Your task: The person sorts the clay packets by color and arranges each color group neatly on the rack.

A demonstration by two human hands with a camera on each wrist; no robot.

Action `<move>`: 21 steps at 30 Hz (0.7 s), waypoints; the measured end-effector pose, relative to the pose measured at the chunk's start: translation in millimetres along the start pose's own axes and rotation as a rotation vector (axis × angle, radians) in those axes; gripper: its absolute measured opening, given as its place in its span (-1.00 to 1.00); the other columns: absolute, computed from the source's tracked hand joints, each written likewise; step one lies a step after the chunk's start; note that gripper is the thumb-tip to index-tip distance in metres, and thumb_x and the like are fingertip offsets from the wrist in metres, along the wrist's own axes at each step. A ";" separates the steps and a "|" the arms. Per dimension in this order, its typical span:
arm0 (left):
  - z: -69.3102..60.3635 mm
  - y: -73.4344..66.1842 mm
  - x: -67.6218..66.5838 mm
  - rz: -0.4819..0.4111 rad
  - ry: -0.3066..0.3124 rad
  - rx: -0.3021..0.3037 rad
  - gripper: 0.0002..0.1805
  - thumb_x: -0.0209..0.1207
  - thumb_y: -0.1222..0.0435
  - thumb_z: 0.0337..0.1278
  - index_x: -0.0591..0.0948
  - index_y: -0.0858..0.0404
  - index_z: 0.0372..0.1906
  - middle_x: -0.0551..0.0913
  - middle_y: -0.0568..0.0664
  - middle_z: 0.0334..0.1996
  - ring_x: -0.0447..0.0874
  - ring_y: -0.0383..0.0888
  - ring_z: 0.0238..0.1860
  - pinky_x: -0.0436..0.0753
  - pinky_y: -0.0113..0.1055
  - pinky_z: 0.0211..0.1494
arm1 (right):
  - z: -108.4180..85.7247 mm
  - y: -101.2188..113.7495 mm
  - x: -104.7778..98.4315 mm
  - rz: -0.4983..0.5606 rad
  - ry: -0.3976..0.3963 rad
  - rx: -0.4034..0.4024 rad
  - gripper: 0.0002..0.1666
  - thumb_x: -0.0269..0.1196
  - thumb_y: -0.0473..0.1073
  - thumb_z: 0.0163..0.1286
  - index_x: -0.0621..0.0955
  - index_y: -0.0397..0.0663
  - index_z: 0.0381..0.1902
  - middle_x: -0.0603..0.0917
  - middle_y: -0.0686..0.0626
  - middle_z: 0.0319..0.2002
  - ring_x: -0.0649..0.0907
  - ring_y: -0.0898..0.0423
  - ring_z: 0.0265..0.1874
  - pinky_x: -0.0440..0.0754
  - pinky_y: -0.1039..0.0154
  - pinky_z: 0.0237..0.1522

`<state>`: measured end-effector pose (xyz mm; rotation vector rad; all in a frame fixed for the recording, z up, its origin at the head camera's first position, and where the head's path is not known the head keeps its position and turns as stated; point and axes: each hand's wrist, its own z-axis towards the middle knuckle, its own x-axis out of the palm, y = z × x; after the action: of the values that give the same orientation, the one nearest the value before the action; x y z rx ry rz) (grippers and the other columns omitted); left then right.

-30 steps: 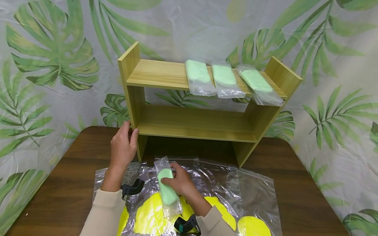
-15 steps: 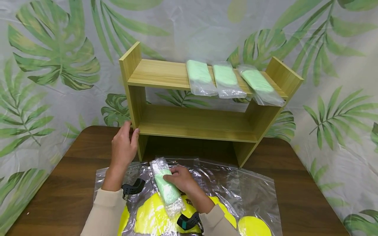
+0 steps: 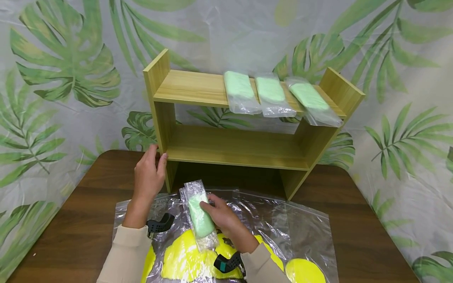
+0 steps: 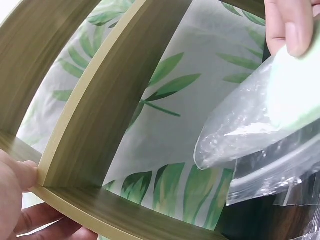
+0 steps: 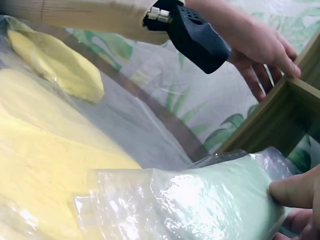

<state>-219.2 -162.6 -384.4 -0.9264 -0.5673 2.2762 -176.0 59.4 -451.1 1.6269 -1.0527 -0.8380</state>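
Green packet [image 3: 201,220] has shifted slightly up the head view, nearer the shelf [image 3: 233,145]. I find it pinched by the right hand [image 3: 224,218], above the yellow bags [image 3: 182,259]. Left hand [image 3: 150,173] grips the shelf's left side. Dark patch [image 3: 228,240] among the yellow: I cannot tell whether it is print. Three similar packets [image 3: 270,90] lie on the top board [image 3: 192,84], ends overhanging.

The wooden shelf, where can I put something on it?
Free: the top board, between the left end panel and the leftmost green packet; the middle board, between the side panels. Crowded: the top right, with three green packets.
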 end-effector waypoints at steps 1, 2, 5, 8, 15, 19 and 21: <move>-0.1 0.0 0.0 0.000 0.000 -0.001 -0.68 0.08 0.25 0.39 0.46 0.41 0.04 0.61 0.27 -0.24 0.57 0.20 -0.35 0.47 0.06 -0.30 | 0.5 -0.1 0.0 0.006 0.009 0.005 -0.50 0.11 0.04 0.47 0.39 -0.08 0.23 0.51 -0.13 -0.25 0.56 0.07 -0.46 0.55 0.15 -0.49; -0.1 0.1 -0.1 -0.001 0.000 -0.001 -0.68 0.08 0.25 0.39 0.46 0.41 0.04 0.61 0.27 -0.24 0.57 0.20 -0.35 0.48 0.06 -0.30 | 0.9 -0.2 -0.1 0.014 0.019 0.006 -0.51 0.12 0.05 0.46 0.40 -0.10 0.19 0.52 -0.12 -0.26 0.57 0.07 -0.46 0.55 0.15 -0.48; -0.3 0.0 -0.2 -0.001 0.000 -0.002 -0.68 0.08 0.24 0.39 0.46 0.41 0.05 0.61 0.27 -0.23 0.58 0.20 -0.35 0.48 0.06 -0.30 | 2.7 -0.7 0.0 0.063 0.049 0.015 -0.53 0.24 -0.01 0.37 0.42 -0.17 0.07 0.57 -0.14 -0.30 0.62 0.06 -0.46 0.61 0.14 -0.43; -0.3 -0.2 -0.4 -0.001 0.001 -0.003 -0.67 0.08 0.24 0.39 0.46 0.41 0.06 0.61 0.27 -0.23 0.58 0.19 -0.35 0.48 0.06 -0.30 | 4.8 -2.2 -0.2 0.092 0.061 0.023 -0.45 0.36 -0.13 0.24 0.42 -0.21 0.08 0.63 -0.19 -0.23 0.68 0.00 -0.40 0.66 0.08 -0.35; 0.1 -0.8 -0.6 0.005 -0.001 0.002 -0.67 0.08 0.24 0.39 0.46 0.41 0.05 0.61 0.27 -0.25 0.57 0.19 -0.37 0.48 0.06 -0.32 | 7.4 -4.0 -0.1 0.149 0.043 0.031 -0.47 0.39 -0.28 0.15 0.50 -0.42 0.04 0.64 -0.22 -0.22 0.70 0.00 -0.37 0.67 0.08 -0.24; -0.3 -0.8 -0.6 0.003 0.000 0.002 -0.68 0.08 0.24 0.39 0.46 0.41 0.05 0.61 0.26 -0.26 0.57 0.18 -0.39 0.48 0.05 -0.34 | 5.8 -1.4 -0.2 0.194 0.064 0.007 -0.39 0.36 -0.28 0.19 0.45 -0.30 0.18 0.63 -0.22 -0.19 0.70 0.00 -0.37 0.68 0.09 -0.29; -0.6 -0.7 -0.6 0.003 0.000 0.001 -0.68 0.08 0.24 0.39 0.46 0.41 0.05 0.60 0.26 -0.26 0.56 0.17 -0.40 0.48 0.04 -0.35 | 4.0 1.0 -0.3 0.217 0.089 -0.005 -0.33 0.33 -0.26 0.23 0.39 -0.20 0.28 0.61 -0.22 -0.17 0.69 0.00 -0.37 0.68 0.09 -0.32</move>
<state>-218.1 -162.4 -384.0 -0.9278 -0.5646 2.2787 -179.9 58.1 -451.2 1.5005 -1.1391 -0.6187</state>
